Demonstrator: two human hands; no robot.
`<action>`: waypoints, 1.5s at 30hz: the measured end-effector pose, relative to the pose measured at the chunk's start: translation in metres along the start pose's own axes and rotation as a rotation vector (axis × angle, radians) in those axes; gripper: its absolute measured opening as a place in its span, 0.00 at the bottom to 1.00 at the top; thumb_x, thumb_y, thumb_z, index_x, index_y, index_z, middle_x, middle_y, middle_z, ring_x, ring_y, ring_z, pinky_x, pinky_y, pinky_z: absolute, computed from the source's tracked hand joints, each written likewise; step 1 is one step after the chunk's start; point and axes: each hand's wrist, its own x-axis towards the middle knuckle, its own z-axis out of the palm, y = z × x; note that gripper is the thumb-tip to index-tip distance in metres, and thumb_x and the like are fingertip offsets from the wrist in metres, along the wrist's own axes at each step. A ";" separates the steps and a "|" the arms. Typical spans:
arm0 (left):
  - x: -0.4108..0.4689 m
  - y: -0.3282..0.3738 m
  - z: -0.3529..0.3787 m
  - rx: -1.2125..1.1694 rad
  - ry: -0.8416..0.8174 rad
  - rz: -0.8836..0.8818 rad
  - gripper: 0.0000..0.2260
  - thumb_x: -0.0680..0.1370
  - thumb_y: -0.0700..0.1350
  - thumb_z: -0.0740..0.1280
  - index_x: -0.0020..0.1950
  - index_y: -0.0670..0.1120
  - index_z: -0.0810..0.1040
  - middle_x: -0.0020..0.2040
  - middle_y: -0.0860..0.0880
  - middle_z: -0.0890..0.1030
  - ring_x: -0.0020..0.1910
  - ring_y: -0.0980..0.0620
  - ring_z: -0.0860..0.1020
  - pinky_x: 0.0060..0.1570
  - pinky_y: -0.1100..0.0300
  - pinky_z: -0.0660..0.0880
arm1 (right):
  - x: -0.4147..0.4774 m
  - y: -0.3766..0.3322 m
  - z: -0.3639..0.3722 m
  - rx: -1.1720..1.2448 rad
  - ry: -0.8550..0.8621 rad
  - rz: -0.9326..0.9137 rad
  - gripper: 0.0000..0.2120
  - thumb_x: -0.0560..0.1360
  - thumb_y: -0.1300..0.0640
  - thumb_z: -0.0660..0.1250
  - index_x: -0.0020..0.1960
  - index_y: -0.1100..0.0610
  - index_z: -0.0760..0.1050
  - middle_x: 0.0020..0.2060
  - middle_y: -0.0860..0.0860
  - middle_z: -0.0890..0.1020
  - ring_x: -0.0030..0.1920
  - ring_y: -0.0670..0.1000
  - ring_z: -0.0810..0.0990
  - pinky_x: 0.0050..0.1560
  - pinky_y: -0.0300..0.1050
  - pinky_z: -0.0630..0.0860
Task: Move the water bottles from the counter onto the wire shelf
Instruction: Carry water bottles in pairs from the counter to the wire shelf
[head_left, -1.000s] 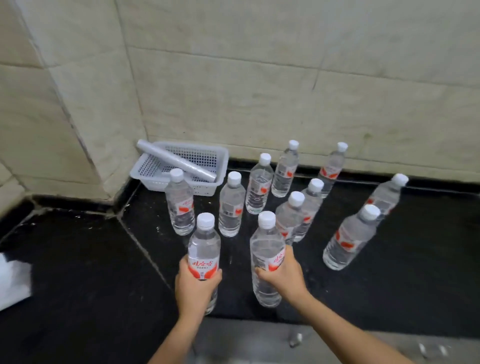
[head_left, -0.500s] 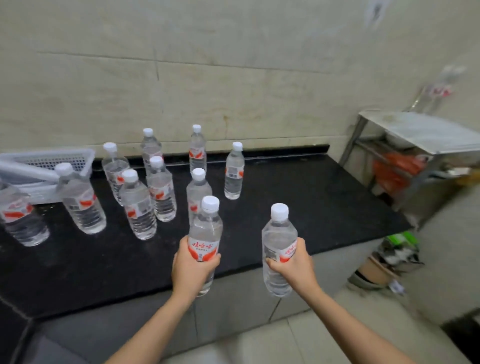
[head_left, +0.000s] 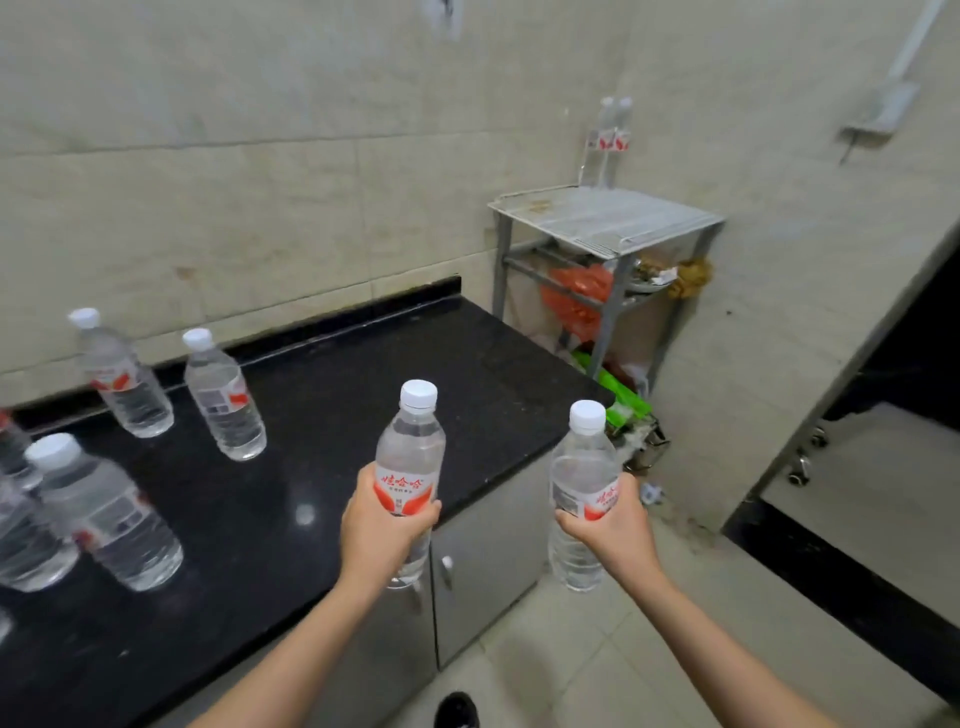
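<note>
Both bottles carried past counter edge, left hand grip, right hand grip each clamped on one

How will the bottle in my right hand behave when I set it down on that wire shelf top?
The bottle in the right hand looks nearly full, so probably heavy for its size. It is tall and narrow, so it may tip if its base sits unevenly on the wire shelf. The clear plastic is smooth and likely gives a little when squeezed.
</note>
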 end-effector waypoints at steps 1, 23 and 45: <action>0.011 0.004 0.013 -0.005 -0.009 0.006 0.22 0.64 0.41 0.76 0.53 0.51 0.69 0.45 0.48 0.80 0.46 0.46 0.79 0.48 0.55 0.74 | 0.012 0.002 -0.008 -0.001 0.026 0.004 0.26 0.60 0.58 0.77 0.51 0.57 0.66 0.46 0.54 0.79 0.51 0.58 0.79 0.51 0.51 0.75; 0.224 0.152 0.317 -0.082 -0.343 0.232 0.23 0.62 0.42 0.77 0.52 0.50 0.71 0.46 0.48 0.80 0.47 0.46 0.79 0.49 0.53 0.76 | 0.279 0.003 -0.169 0.045 0.320 0.061 0.25 0.62 0.63 0.77 0.51 0.55 0.65 0.41 0.45 0.74 0.46 0.49 0.74 0.46 0.42 0.69; 0.363 0.362 0.531 -0.408 0.117 0.439 0.26 0.65 0.39 0.75 0.61 0.46 0.72 0.51 0.50 0.81 0.49 0.54 0.80 0.49 0.59 0.76 | 0.634 -0.033 -0.342 0.325 0.254 -0.425 0.31 0.60 0.64 0.78 0.55 0.53 0.65 0.51 0.50 0.76 0.51 0.50 0.76 0.54 0.47 0.73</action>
